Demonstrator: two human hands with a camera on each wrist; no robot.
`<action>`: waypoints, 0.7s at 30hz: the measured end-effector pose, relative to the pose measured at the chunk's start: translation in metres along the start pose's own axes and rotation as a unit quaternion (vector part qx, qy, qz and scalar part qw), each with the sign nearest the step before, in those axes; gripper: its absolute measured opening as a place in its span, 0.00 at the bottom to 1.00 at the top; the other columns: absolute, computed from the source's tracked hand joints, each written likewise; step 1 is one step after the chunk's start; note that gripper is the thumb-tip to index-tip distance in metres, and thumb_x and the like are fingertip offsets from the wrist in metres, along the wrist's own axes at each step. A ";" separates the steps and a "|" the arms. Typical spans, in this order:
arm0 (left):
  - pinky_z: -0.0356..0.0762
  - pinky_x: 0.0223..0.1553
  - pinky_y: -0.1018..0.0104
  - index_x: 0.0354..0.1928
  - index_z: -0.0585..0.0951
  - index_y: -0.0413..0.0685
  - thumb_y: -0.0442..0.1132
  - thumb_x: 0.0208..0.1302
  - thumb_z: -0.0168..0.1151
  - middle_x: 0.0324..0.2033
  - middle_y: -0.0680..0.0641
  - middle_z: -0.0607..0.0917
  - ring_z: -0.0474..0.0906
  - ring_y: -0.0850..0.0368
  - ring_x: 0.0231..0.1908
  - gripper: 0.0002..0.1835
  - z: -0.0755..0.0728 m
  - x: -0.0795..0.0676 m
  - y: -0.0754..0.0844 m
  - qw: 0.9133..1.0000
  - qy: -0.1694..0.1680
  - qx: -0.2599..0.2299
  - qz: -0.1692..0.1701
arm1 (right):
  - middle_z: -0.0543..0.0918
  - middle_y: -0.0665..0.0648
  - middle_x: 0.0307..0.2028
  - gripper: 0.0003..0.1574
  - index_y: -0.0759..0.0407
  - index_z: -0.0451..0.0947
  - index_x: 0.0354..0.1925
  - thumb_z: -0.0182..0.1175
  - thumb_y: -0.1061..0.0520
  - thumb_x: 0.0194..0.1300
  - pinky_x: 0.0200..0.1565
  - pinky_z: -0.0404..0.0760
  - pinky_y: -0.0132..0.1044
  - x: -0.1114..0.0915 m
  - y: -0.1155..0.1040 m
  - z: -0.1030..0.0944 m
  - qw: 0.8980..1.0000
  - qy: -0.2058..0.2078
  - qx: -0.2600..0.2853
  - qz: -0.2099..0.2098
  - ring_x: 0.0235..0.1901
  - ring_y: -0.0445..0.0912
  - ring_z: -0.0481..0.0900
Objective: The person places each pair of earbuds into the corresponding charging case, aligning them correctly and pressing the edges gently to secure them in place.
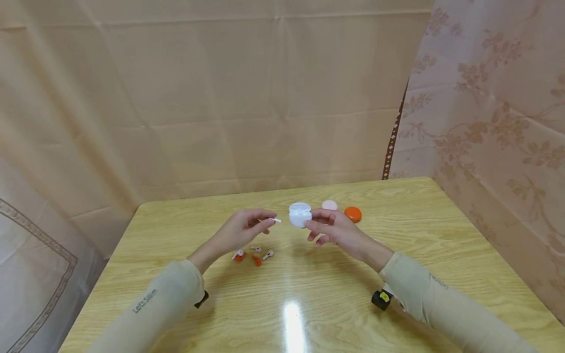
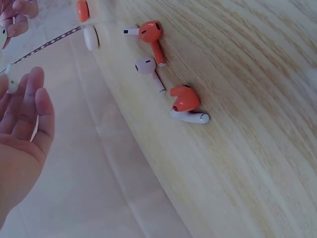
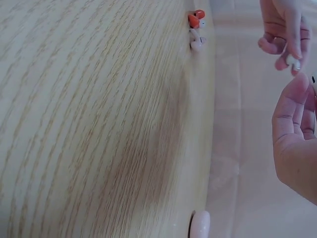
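My left hand pinches a white earbud between thumb and fingers, its stem pointing right. In the left wrist view part of that earbud shows at the fingertips of the left hand. My right hand grips a white earbud case by its right side, with the lid raised. The case and the earbud are held up over the table, a short gap apart. In the right wrist view the case is almost wholly out of frame beside the right hand.
Several loose earbuds, orange, pink and white, lie on the wooden table below the left hand, among them an orange earbud and a pink earbud. Behind the right hand are a pink case and an orange case. Curtains hang beyond the table.
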State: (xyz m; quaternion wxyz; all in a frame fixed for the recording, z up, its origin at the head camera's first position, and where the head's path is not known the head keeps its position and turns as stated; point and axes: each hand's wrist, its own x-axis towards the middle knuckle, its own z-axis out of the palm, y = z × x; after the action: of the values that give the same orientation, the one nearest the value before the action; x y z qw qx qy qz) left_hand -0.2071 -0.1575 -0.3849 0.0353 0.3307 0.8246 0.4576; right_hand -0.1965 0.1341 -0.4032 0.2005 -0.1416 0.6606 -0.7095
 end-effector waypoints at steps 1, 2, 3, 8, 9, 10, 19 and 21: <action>0.84 0.35 0.61 0.58 0.83 0.40 0.38 0.74 0.61 0.43 0.48 0.89 0.86 0.60 0.36 0.15 0.000 0.000 0.001 1.000 0.009 0.001 0.002 | 0.83 0.58 0.44 0.27 0.68 0.73 0.61 0.65 0.55 0.71 0.39 0.85 0.39 0.000 0.000 0.000 1.000 0.000 0.001 0.000 0.37 0.49 0.83; 0.83 0.36 0.63 0.59 0.82 0.39 0.38 0.74 0.61 0.43 0.48 0.89 0.86 0.60 0.36 0.16 0.001 0.001 0.003 1.000 0.018 0.001 0.003 | 0.83 0.58 0.44 0.27 0.68 0.73 0.61 0.65 0.55 0.71 0.38 0.85 0.39 0.000 0.000 0.000 1.000 -0.001 0.002 0.000 0.37 0.49 0.83; 0.83 0.36 0.64 0.60 0.81 0.39 0.38 0.74 0.62 0.42 0.48 0.89 0.86 0.60 0.36 0.17 0.001 0.001 0.004 1.000 0.027 0.002 0.005 | 0.83 0.58 0.44 0.27 0.68 0.73 0.61 0.65 0.55 0.71 0.38 0.85 0.39 0.000 0.000 0.000 1.000 -0.001 0.003 -0.001 0.37 0.49 0.83; 0.83 0.37 0.64 0.61 0.80 0.39 0.36 0.73 0.63 0.42 0.48 0.89 0.86 0.58 0.37 0.18 0.005 0.003 0.007 0.997 0.063 0.007 0.033 | 0.83 0.58 0.44 0.27 0.68 0.74 0.61 0.65 0.55 0.71 0.38 0.84 0.38 -0.001 -0.001 0.001 1.000 -0.003 0.003 -0.004 0.37 0.49 0.83; 0.83 0.37 0.63 0.60 0.80 0.39 0.36 0.72 0.63 0.42 0.48 0.89 0.86 0.56 0.37 0.17 0.005 0.003 0.007 0.997 0.067 0.006 0.039 | 0.83 0.58 0.44 0.27 0.68 0.74 0.61 0.65 0.55 0.71 0.38 0.84 0.38 -0.001 -0.001 0.001 1.000 -0.003 0.003 -0.004 0.37 0.49 0.83; 0.83 0.37 0.63 0.59 0.81 0.40 0.36 0.72 0.63 0.43 0.48 0.89 0.86 0.55 0.38 0.16 0.006 0.003 0.007 0.997 0.069 0.005 0.043 | 0.83 0.58 0.44 0.27 0.68 0.74 0.61 0.65 0.55 0.71 0.38 0.84 0.38 -0.001 -0.001 0.001 1.000 -0.004 0.002 -0.004 0.36 0.49 0.83; 0.81 0.31 0.65 0.54 0.84 0.42 0.34 0.73 0.62 0.38 0.49 0.89 0.85 0.58 0.34 0.11 0.008 0.005 0.010 0.994 0.084 -0.004 0.077 | 0.84 0.58 0.45 0.27 0.68 0.74 0.61 0.65 0.55 0.71 0.38 0.85 0.39 0.000 0.000 0.002 1.000 -0.006 -0.003 -0.004 0.38 0.50 0.83; 0.80 0.30 0.66 0.53 0.84 0.43 0.34 0.73 0.62 0.38 0.49 0.89 0.85 0.58 0.32 0.10 0.009 0.006 0.011 0.993 0.085 -0.006 0.080 | 0.84 0.58 0.45 0.27 0.67 0.74 0.62 0.66 0.55 0.71 0.38 0.85 0.39 0.001 0.001 0.002 1.000 -0.007 -0.003 -0.003 0.39 0.50 0.83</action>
State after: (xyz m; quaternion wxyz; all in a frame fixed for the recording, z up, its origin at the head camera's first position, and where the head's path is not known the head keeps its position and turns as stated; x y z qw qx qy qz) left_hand -0.2031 -0.1436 -0.3799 -0.0694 0.3555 0.7928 0.4901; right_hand -0.1962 0.1321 -0.4036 0.2022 -0.1488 0.6610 -0.7071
